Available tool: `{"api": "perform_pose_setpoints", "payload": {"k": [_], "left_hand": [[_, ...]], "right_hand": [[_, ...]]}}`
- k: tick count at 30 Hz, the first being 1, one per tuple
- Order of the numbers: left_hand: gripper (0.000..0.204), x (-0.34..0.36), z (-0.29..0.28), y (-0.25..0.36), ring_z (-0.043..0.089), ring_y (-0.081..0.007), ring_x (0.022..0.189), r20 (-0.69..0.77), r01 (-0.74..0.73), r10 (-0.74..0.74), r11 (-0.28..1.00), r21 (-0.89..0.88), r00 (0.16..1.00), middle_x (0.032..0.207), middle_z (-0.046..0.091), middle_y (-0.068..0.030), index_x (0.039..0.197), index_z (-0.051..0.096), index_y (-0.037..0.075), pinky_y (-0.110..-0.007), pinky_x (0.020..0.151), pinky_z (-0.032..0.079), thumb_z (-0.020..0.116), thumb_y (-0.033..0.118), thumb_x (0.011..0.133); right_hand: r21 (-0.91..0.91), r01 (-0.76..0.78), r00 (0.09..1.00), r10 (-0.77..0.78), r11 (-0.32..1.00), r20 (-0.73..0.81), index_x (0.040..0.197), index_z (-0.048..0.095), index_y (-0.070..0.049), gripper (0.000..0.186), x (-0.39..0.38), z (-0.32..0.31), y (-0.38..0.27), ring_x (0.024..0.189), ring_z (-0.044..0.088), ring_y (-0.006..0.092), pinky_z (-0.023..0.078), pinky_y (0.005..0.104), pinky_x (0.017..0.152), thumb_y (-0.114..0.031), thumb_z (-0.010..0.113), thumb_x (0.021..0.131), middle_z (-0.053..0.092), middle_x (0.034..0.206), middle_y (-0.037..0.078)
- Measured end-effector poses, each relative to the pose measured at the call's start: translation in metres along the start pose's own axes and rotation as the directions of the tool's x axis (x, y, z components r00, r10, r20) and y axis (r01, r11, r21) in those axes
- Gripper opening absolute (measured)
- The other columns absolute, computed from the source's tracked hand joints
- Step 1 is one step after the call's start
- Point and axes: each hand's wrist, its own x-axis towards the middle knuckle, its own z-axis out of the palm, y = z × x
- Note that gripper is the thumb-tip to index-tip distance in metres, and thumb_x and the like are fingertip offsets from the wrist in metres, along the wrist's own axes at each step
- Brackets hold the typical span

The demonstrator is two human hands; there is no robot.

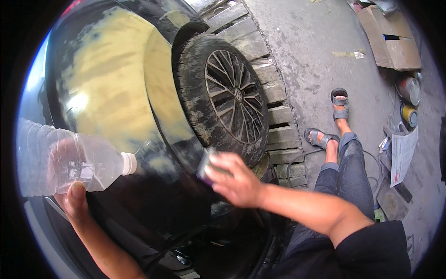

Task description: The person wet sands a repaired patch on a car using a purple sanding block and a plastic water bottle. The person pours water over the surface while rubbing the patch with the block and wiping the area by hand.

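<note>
My left hand [74, 200] is wrapped round a large clear plastic bottle [103, 160], which lies tilted on its side with its white cap [129, 163] pointing right. Faint marks of liquid show inside it. My right hand [238, 180] grips a small sanding block [203, 168], grey with a dark purple side, smeared by motion. It is at the black car body [153, 200], by the wheel arch edge just below the tyre. Yellowish filler [114, 69] with sanded, patchy edges covers much of the panel above both hands.
The car's dusty wheel [238, 95] stands beside a slatted grating [278, 116] in the concrete floor [306, 60]. To the right are a cardboard box [395, 42], a metal can [409, 89], a yellow tin [409, 115] and a white sheet [404, 151]. A thin hose [289, 169] curves near my sandals.
</note>
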Motion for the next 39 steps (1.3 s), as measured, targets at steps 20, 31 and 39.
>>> {"api": "perform_pose_setpoints", "payload": {"k": [20,31,39], "left_hand": [[0.096,0.002,0.011,0.013,0.058,-0.0286,0.117,0.033,0.004,-0.001,0.996,-0.086,0.999,0.128,0.059,-0.0160,0.136,0.052,-0.007,-0.041,0.100,0.046,0.082,0.059,0.072],[0.096,-0.006,0.009,0.012,0.060,-0.0294,0.116,0.107,0.035,-0.013,0.977,-0.209,0.994,0.127,0.059,-0.0170,0.138,0.047,-0.005,-0.041,0.099,0.048,0.086,0.048,0.068],[0.100,0.001,0.017,0.018,0.062,-0.0315,0.113,0.181,0.042,0.007,0.964,-0.264,0.984,0.126,0.059,-0.0220,0.138,0.045,-0.006,-0.044,0.096,0.050,0.087,0.049,0.066]], "right_hand": [[-0.125,0.147,0.976,-0.164,0.981,-0.142,0.129,0.062,-0.006,0.043,0.162,0.002,0.039,0.116,0.055,0.0404,0.049,0.0470,0.099,-0.013,0.072,0.088,0.055,0.133,0.019],[-0.054,0.118,0.993,-0.120,0.991,-0.024,0.136,0.059,-0.008,0.052,0.103,-0.002,0.021,0.122,0.053,0.0421,0.046,0.0535,0.105,-0.010,0.074,0.085,0.052,0.136,0.019],[-0.136,-0.199,0.953,0.160,0.970,-0.258,0.129,0.064,-0.004,0.043,0.257,-0.021,0.129,0.118,0.059,0.0347,0.047,0.0418,0.103,-0.022,0.067,0.091,0.058,0.129,0.018]]}}
